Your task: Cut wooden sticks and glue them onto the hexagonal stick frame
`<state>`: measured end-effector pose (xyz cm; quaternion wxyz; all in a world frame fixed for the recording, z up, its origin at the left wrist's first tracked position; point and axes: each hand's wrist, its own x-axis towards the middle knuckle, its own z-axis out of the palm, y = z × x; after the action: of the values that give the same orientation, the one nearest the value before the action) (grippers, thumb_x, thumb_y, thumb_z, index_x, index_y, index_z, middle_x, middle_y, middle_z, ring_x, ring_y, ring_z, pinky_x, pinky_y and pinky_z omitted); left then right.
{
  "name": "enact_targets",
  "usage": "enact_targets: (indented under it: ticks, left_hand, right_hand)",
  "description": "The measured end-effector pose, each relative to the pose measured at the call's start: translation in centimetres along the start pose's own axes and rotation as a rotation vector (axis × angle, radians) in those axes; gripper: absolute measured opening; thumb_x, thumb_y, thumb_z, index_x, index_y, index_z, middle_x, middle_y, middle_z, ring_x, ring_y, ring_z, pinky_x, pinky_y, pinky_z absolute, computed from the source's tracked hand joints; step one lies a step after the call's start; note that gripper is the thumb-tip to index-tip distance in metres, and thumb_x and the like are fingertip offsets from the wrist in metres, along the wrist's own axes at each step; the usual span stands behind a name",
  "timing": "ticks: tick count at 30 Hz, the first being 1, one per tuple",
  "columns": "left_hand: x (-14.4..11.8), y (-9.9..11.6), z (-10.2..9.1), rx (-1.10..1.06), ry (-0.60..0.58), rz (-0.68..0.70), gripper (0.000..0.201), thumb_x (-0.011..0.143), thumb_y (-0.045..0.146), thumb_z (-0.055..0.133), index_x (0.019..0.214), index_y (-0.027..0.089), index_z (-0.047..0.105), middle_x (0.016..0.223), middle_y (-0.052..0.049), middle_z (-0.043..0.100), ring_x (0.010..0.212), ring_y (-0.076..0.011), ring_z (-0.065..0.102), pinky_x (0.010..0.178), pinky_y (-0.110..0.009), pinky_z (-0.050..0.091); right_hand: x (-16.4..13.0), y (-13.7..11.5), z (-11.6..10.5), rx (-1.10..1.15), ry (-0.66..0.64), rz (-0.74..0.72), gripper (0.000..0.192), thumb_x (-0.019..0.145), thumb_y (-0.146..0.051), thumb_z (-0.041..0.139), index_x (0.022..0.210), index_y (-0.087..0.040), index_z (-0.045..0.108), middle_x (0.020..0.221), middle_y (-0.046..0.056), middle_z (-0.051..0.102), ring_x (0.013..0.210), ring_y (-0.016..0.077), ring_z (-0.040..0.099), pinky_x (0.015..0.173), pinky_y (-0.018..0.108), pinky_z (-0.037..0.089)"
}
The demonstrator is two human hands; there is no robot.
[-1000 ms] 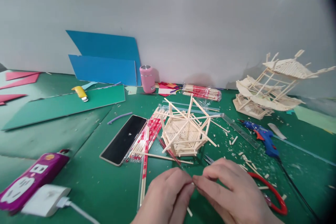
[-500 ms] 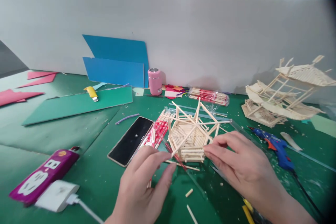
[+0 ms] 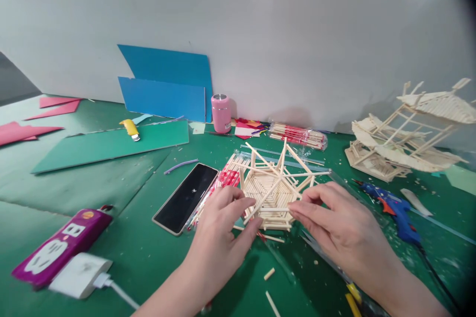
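Note:
A hexagonal model of thin wooden sticks [image 3: 265, 185] stands on the green table, with a woven-looking base and several sticks crossing above it. My right hand [image 3: 330, 225] pinches one end of a short wooden stick [image 3: 275, 209] that lies level across the model's front side. At the front left corner is my left hand [image 3: 228, 223], its thumb and index finger apart around the frame near the stick's other end. Whether those fingertips touch the frame, I cannot tell. A packet of sticks [image 3: 228, 178] lies partly behind my left hand.
A phone [image 3: 186, 199] lies left of the model, and a purple power bank-like object [image 3: 63, 242] with a white adapter [image 3: 80, 275] further left. To the right are a blue glue gun [image 3: 396, 210] and a stick pavilion [image 3: 405, 133]. A pink flask [image 3: 221, 114] stands behind.
My left hand has moved right and up, closer to the model's front left corner. The stick in my right hand now lies across the front; the right hand has barely moved.

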<state>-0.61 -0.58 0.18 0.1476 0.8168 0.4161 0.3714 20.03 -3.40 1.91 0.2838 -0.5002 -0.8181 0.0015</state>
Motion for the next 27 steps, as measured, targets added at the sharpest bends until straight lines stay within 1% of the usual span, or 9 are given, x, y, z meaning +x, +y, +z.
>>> enact_targets:
  ticks: [5, 11, 16, 20, 24, 27]
  left_hand:
    - [0.04, 0.10, 0.06, -0.007, -0.014, -0.014, 0.013, 0.077, 0.014, 0.057, 0.086, 0.013, 0.067, 0.082, -0.009, 0.060, 0.076, -0.0202, 0.057, 0.064, -0.034, 0.050]
    - [-0.01, 0.09, 0.15, -0.023, 0.000, -0.017, 0.013, 0.078, 0.014, 0.055, 0.085, 0.017, 0.066, 0.081, -0.007, 0.061, 0.075, -0.0188, 0.058, 0.063, -0.032, 0.050]
    - [-0.16, 0.05, 0.26, -0.032, 0.005, -0.007, 0.014, 0.078, 0.013, 0.055, 0.085, 0.013, 0.067, 0.081, -0.009, 0.062, 0.076, -0.0202, 0.060, 0.063, -0.033, 0.051]
    - [-0.22, -0.04, 0.44, -0.035, 0.008, -0.005, 0.013, 0.078, 0.012, 0.056, 0.086, 0.015, 0.066, 0.082, -0.009, 0.063, 0.077, -0.0200, 0.059, 0.065, -0.034, 0.051]
    - [-0.12, -0.08, 0.51, -0.027, 0.004, 0.013, 0.013, 0.078, 0.011, 0.056, 0.086, 0.013, 0.066, 0.082, -0.009, 0.062, 0.075, -0.0195, 0.057, 0.065, -0.035, 0.049]
    - [-0.11, -0.08, 0.44, -0.019, -0.010, 0.020, 0.013, 0.078, 0.010, 0.056, 0.087, 0.012, 0.066, 0.081, -0.009, 0.061, 0.074, -0.0192, 0.056, 0.064, -0.034, 0.048]
  right_hand:
    - [-0.01, 0.20, 0.06, 0.010, -0.026, -0.004, 0.018, 0.082, -0.011, 0.053, 0.089, -0.021, 0.065, 0.078, 0.002, 0.054, 0.074, 0.0153, 0.046, 0.062, 0.028, 0.039]
    - [0.20, 0.13, 0.11, -0.004, -0.013, -0.015, 0.019, 0.083, -0.012, 0.052, 0.089, -0.022, 0.066, 0.077, 0.002, 0.054, 0.073, 0.0156, 0.047, 0.062, 0.028, 0.039]
    - [0.34, -0.11, 0.04, -0.004, -0.017, -0.018, 0.019, 0.082, -0.010, 0.051, 0.088, -0.022, 0.065, 0.077, 0.002, 0.054, 0.073, 0.0161, 0.046, 0.061, 0.029, 0.038]
    - [0.27, -0.16, -0.06, -0.001, -0.027, -0.028, 0.019, 0.081, -0.007, 0.052, 0.087, -0.021, 0.064, 0.077, 0.002, 0.053, 0.074, 0.0160, 0.044, 0.062, 0.029, 0.038]
    - [0.38, -0.15, 0.00, 0.005, -0.035, -0.019, 0.021, 0.080, -0.005, 0.051, 0.086, -0.021, 0.064, 0.078, 0.002, 0.054, 0.074, 0.0160, 0.045, 0.062, 0.029, 0.038]
    - [0.52, -0.15, 0.02, 0.022, -0.034, -0.014, 0.021, 0.081, -0.005, 0.051, 0.086, -0.020, 0.065, 0.076, 0.003, 0.054, 0.073, 0.0159, 0.045, 0.062, 0.029, 0.038]
